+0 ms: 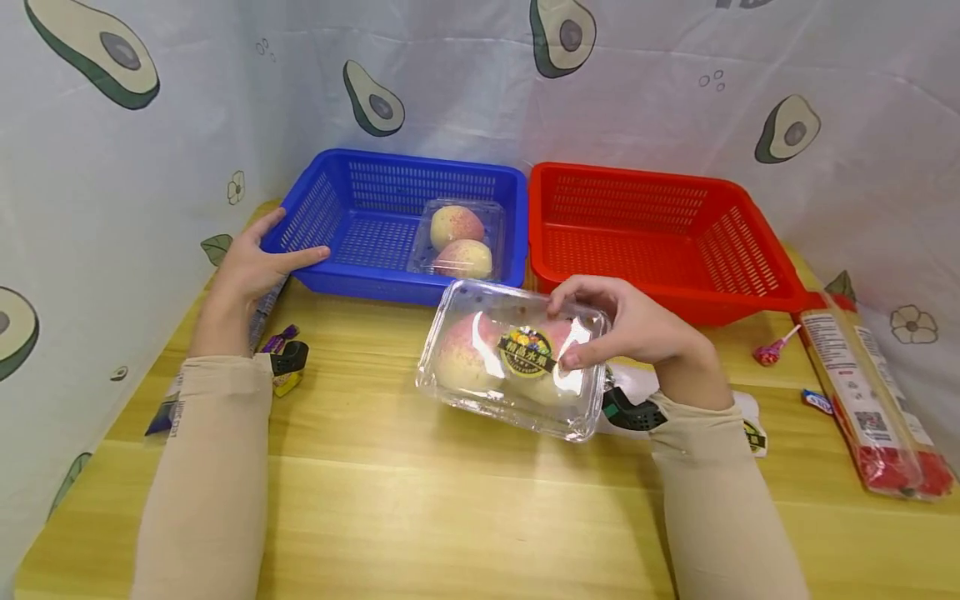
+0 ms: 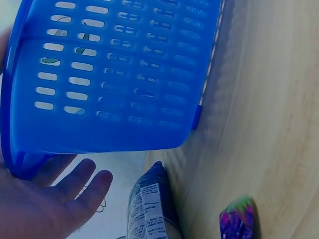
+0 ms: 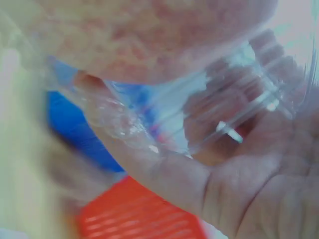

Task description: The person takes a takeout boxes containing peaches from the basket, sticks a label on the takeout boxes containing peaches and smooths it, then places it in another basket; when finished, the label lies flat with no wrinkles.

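Wooden table (image 1: 450, 500): peach box (image 1: 510, 367) within right-hand fingers (image 1: 581, 360).

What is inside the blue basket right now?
The blue basket holds one clear clamshell with two peaches, at its right end. The rest shows bare mesh floor. Anything under that clamshell is hidden.

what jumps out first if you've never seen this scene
The clear box of peaches held above the wooden table by the right hand, mid-frame. Behind it stand a blue basket, already holding a second peach box and steadied at its left rim by the left hand, and a red basket.
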`<state>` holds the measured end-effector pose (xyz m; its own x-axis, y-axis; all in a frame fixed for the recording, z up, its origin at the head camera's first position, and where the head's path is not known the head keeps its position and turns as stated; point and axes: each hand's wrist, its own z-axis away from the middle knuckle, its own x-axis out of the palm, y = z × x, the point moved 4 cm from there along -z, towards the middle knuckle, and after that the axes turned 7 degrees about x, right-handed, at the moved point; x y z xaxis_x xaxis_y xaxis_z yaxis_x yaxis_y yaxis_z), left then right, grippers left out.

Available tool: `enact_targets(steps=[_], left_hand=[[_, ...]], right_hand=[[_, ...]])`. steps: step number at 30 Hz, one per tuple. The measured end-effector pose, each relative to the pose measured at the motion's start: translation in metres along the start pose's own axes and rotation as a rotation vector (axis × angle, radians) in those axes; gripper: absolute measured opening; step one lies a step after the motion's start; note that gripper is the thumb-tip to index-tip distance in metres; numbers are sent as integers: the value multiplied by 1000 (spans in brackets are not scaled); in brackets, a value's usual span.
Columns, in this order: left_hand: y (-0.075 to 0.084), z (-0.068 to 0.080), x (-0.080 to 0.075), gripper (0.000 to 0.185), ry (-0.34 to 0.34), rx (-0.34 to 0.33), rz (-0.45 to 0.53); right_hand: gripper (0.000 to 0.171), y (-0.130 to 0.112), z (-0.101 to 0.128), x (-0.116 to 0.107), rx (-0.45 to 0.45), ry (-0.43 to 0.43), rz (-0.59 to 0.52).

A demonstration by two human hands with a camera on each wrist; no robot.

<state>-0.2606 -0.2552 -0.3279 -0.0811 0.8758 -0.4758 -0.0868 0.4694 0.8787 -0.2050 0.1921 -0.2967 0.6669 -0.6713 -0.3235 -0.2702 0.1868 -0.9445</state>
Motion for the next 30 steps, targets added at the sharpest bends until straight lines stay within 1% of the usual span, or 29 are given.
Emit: enact_targets(steps=[3,5,7,9,12,15,16,18,20,22,25,27,30], left_hand=[[-1,-1,1,116,3,-3,-3],[-2,-1,2,116,5,-1,-2],[-3,-1,2,116,6,2,-5],[-3,-1,1,115,8,5,-6],[-4,-1,1,115,7,11,-7],[-3,-1,1,115,5,15,-5],[-3,-1,1,116,6,14,-5],[-4,-1,0,116,9,11,-4],[-4,-1,1,116,9,5,-2],[-4,-1,1,116,10,0,-1],[-3,-1,2,117,15,-1,-4],[-3,-1,2,117,19,1,-10],[-2,-1,3,117,23,-3,-16]], right_hand=[[40,-15,9,-13,-68,55,-148],[40,-23,14,-24,-78,118,-237],[38,-28,18,-37,-58,199,-300],[34,-31,20,-52,-7,305,-348],[32,-31,21,-76,101,505,-431],[39,-24,20,-98,220,701,-502],[42,-20,17,-104,259,750,-512],[49,-11,11,-113,342,821,-504],[55,0,5,-119,429,867,-466],[59,11,0,-123,511,899,-399],[59,27,-8,-124,610,916,-331],[59,36,-12,-123,661,893,-303],[67,47,-19,-119,715,792,-263]])
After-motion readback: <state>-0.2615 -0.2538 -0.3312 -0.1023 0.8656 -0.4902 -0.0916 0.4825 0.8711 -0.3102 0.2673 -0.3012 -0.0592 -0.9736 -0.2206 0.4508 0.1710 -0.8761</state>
